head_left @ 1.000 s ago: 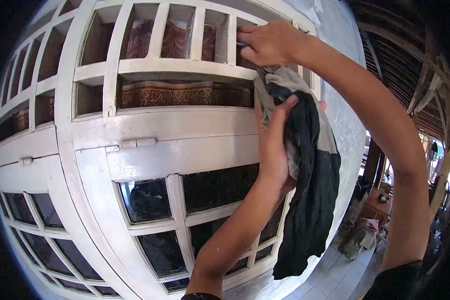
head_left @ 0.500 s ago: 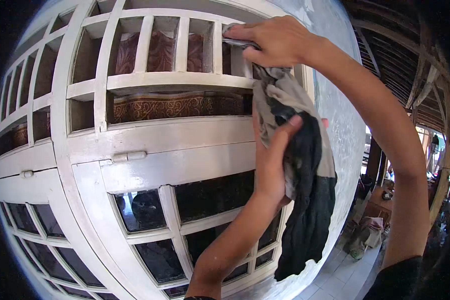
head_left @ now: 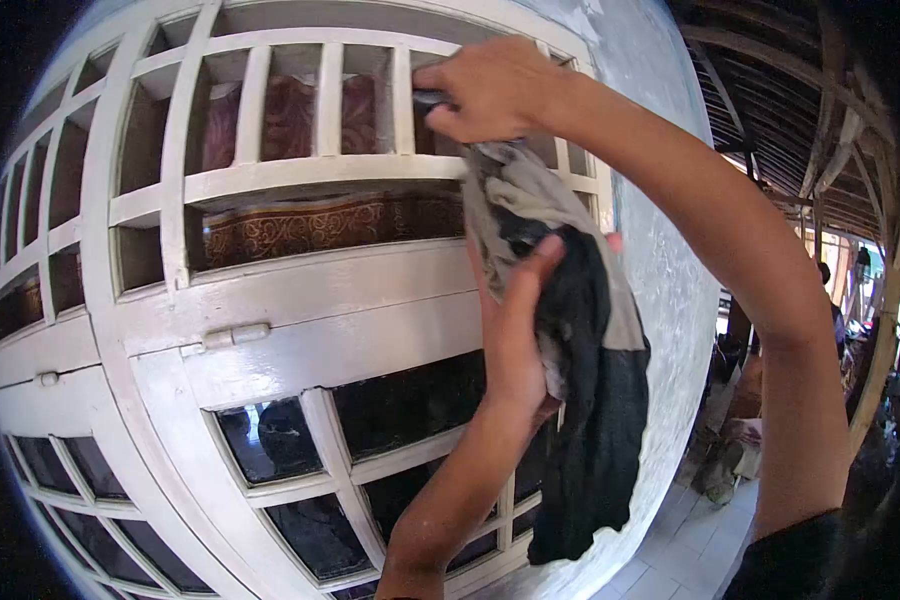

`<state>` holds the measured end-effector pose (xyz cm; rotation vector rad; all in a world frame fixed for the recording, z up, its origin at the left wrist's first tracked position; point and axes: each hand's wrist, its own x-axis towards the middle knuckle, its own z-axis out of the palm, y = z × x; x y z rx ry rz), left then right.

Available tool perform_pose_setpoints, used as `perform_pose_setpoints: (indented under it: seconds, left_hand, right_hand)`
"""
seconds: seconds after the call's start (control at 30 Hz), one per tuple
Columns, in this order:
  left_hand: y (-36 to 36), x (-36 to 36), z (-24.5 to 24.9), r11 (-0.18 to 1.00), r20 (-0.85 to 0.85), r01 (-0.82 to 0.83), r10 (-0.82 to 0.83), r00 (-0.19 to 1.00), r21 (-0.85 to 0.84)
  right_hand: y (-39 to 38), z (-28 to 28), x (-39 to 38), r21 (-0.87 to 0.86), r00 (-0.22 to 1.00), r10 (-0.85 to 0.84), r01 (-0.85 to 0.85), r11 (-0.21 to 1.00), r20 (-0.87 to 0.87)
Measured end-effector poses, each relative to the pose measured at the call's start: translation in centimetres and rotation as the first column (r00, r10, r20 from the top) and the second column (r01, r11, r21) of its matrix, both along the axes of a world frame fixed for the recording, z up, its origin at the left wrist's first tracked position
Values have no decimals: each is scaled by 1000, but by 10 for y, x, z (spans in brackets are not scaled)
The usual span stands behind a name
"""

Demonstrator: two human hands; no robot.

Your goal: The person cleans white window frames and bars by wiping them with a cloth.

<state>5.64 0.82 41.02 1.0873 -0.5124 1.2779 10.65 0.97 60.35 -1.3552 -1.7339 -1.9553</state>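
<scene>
A grey and black cloth (head_left: 595, 400) hangs between my two hands, its dark end dangling lowest. My right hand (head_left: 495, 88) is closed on the upper part of the cloth, up against a slat of the white wooden vent grille (head_left: 300, 168). Below it, my left hand (head_left: 520, 330) grips the middle of the cloth, thumb lying across the front and the other fingers mostly hidden behind. Patterned brown and reddish curtain fabric (head_left: 340, 222) shows behind the slats.
Under the grille are white window casements (head_left: 270, 365) with dark glass panes and a hinge (head_left: 235, 336). A pale blue-white wall (head_left: 670, 260) borders the frame on the right. Farther right are a tiled floor (head_left: 660, 540), wooden roof beams (head_left: 770, 60) and clutter.
My view has shifted a little, so the window sits lower. My right hand and the cloth have moved slightly left along the grille, and both hands keep their hold.
</scene>
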Motion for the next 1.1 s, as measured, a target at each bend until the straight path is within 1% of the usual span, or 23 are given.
perform_pose_setpoints:
  seconds: [0.03, 0.07, 0.13, 0.17, 0.2, 0.23, 0.3, 0.4, 0.43, 0.5, 0.53, 0.63, 0.67, 0.7, 0.73, 0.8, 0.87, 0.9, 0.93, 0.97, 1.03, 1.07, 1.1]
  left_hand:
    - [1, 1, -1, 999, 7, -40, 40, 999, 18]
    - [4, 4, 0, 998, 37, -44, 43, 998, 37]
    - [2, -2, 4, 984, -84, 151, -160, 984, -97]
    - [5, -1, 3, 979, -59, 193, -197, 979, -69]
    - [9, 2, -1, 971, -36, 235, -237, 971, -41]
    - [11, 5, -4, 961, -19, 278, -278, 960, -14]
    - [11, 6, -7, 930, -21, 368, -368, 930, -7]
    - [16, 7, -8, 882, 9, 470, -470, 883, -23]
    - [16, 4, -7, 863, 27, 504, -503, 864, -29]
    - [13, 1, -6, 881, 54, 472, -472, 880, 8]
    - [9, 1, -5, 912, 68, 407, -409, 910, 47]
    - [4, 0, -7, 976, 35, 214, -216, 976, 35]
    - [4, 0, -6, 981, -16, 190, -191, 981, -35]
    - [3, 0, -7, 980, -46, 185, -189, 981, -75]
    - [2, -1, -7, 977, -76, 180, -189, 979, -116]
    - [-1, -3, -11, 968, -88, 215, -228, 970, -131]
    - [-4, -1, -20, 977, -106, 206, -211, 972, -55]
    - [-4, 0, -21, 975, -102, 213, -218, 970, -58]
    - [-3, 1, -21, 973, -99, 221, -226, 969, -61]
    - [-3, 2, -22, 971, -95, 228, -234, 968, -64]
    - [2, -4, -13, 932, -73, 337, -348, 935, -134]
    - [6, -8, -11, 919, -62, 385, -390, 919, -85]
    - [5, -7, -13, 924, -72, 372, -378, 923, -86]
  right_hand:
    - [8, 3, -4, -14, 1000, -29, 29, 999, 1]
    - [11, 5, -4, -23, 998, -56, 56, 998, 4]
    - [0, 9, 0, -47, 999, -40, 42, 998, 36]
    - [-5, 11, 1, -61, 998, -30, 33, 998, 56]
    - [-11, 12, 6, -27, 995, 31, -29, 999, 99]
    - [-12, 13, 9, -16, 992, 54, -52, 999, 117]
    - [-14, 12, 15, 3, 984, 99, -101, 995, 148]
    - [-17, 16, 7, -71, 995, 16, -9, 997, 97]
    - [-12, 15, 7, -69, 995, 13, -6, 998, 96]
    - [-2, 12, 7, -52, 995, 18, -13, 999, 95]
    - [-3, 12, 9, -46, 998, 20, -18, 999, 53]
    - [-4, 7, 7, -49, 999, -2, 0, 999, -41]
    - [-1, 5, 5, -56, 998, -29, 25, 998, -64]
    - [1, 3, 3, -60, 995, -56, 51, 997, -85]
    - [2, -2, 1, -138, 990, -107, 93, 986, -97]
    - [3, -9, -6, -279, 973, -208, 173, 945, -101]
    - [3, -12, -5, -352, 976, -184, 132, 926, -116]
    - [4, -12, -5, -390, 977, -171, 110, 914, -125]
    - [-1, -3, -9, -432, 966, -200, 113, 895, -163]
    - [2, 4, -9, -384, 968, -193, 119, 916, -161]
    - [9, 10, -8, -290, 969, -188, 136, 947, -161]
    - [14, 10, -7, -321, 958, -231, 169, 932, -168]
    - [13, 5, -8, -371, 959, -222, 145, 917, -175]
